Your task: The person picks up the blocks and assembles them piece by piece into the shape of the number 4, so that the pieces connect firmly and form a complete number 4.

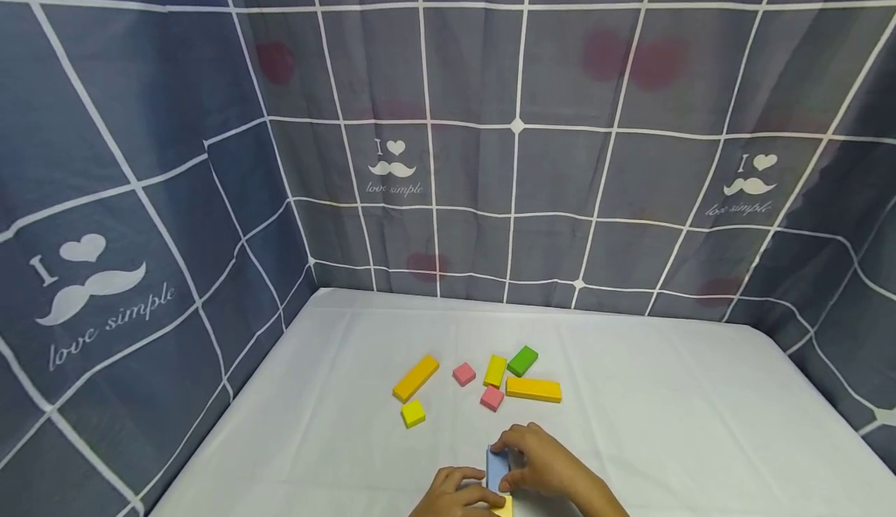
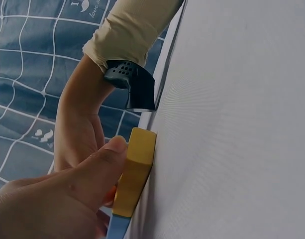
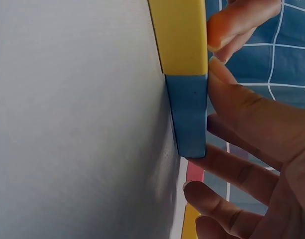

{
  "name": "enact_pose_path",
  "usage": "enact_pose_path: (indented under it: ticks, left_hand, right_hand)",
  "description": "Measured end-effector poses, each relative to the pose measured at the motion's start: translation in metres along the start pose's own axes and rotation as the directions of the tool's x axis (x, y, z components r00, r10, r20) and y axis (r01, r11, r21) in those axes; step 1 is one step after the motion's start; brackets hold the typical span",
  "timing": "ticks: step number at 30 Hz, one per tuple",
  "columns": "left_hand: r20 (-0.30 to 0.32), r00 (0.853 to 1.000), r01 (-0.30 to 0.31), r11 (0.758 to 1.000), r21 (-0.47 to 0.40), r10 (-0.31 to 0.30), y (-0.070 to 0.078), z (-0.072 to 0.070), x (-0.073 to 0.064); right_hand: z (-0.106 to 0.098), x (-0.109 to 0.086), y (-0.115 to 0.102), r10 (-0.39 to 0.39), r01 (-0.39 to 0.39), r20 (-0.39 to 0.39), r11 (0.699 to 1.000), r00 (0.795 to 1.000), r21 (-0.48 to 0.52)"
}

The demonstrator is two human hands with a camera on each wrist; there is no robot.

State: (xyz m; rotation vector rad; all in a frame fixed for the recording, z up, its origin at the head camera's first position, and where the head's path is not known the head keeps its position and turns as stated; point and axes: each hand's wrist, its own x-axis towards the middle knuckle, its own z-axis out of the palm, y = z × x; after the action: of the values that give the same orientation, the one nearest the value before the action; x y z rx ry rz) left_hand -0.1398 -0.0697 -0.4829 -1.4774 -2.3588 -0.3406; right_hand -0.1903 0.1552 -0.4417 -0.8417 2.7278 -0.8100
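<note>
A light blue block lies lengthwise on the white table, its near end against the end of a yellow block. My right hand grips the blue block, index finger at its far end and thumb close to the joint. From the left, my left hand holds the yellow block, thumb along it, another finger stretched towards the blue block's side. In the right wrist view the blue block and the yellow block stand flush end to end. The yellow block's near part is cut off in the head view.
Beyond the hands lie loose blocks on the tabletop: two long orange blocks, two pink cubes, a yellow cube, a yellow block and a green block. Grey checked curtains surround the table.
</note>
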Motion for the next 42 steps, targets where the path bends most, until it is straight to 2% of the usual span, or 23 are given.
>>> enact_pose_path:
  ticks: [7, 11, 15, 17, 19, 28, 30, 36, 40, 42]
  left_hand:
    - [-0.051, 0.999, 0.011, 1.000, -0.002, -0.011, 0.0017, 0.0021, 0.0015]
    - [-0.049, 0.998, 0.035, 0.998, 0.051, -0.033, 0.0021, 0.0032, 0.0013]
    - [-0.004, 0.994, 0.107, 0.991, 0.074, -0.107, 0.0025, 0.0035, 0.0000]
    - [0.029, 0.988, 0.151, 0.987, 0.057, -0.153, 0.0031, 0.0031, -0.0009]
    - [0.052, 0.985, 0.163, 0.985, 0.054, -0.166, 0.0036, 0.0028, -0.0016]
    - [0.108, 0.989, 0.104, 0.995, 0.004, -0.103, 0.0021, 0.0015, 0.0002]
    - [0.125, 0.985, 0.120, 0.993, -0.013, -0.118, 0.0023, 0.0007, 0.0017]
    - [0.174, 0.963, 0.225, 0.970, -0.093, -0.207, 0.0020, -0.0006, 0.0036]
    - [0.135, 0.978, 0.167, 0.984, -0.063, -0.158, 0.0007, 0.0011, 0.0021]
    - [0.124, 0.980, 0.162, 0.985, -0.065, -0.153, -0.0001, 0.0012, 0.0024]
  right_hand:
    - [0.0007, -0.0006, 0.0005, 0.010, -0.010, 0.001, 1.000, 1.000, 0.002]
    - [0.0006, -0.0012, 0.0007, 0.002, -0.002, 0.008, 1.000, 1.000, 0.004]
    - [0.0005, -0.0018, 0.0004, -0.021, 0.021, 0.006, 1.000, 1.000, -0.014]
    - [0.0003, -0.0019, 0.0001, -0.035, 0.035, 0.003, 0.999, 0.999, -0.022]
    - [0.0003, -0.0020, -0.0001, -0.041, 0.041, 0.003, 0.999, 0.999, -0.016]
    - [0.0002, -0.0035, 0.0020, -0.080, 0.080, -0.018, 0.996, 0.997, -0.031]
    - [-0.0007, -0.0032, 0.0021, -0.082, 0.081, -0.017, 0.996, 0.996, -0.034]
    - [-0.0021, -0.0010, 0.0026, -0.066, 0.066, -0.006, 0.998, 0.998, -0.025]
    - [-0.0027, 0.0015, 0.0024, -0.056, 0.057, 0.019, 0.998, 0.998, -0.007]
    - [-0.0035, 0.0017, 0.0022, -0.060, 0.060, 0.016, 0.998, 0.998, -0.014]
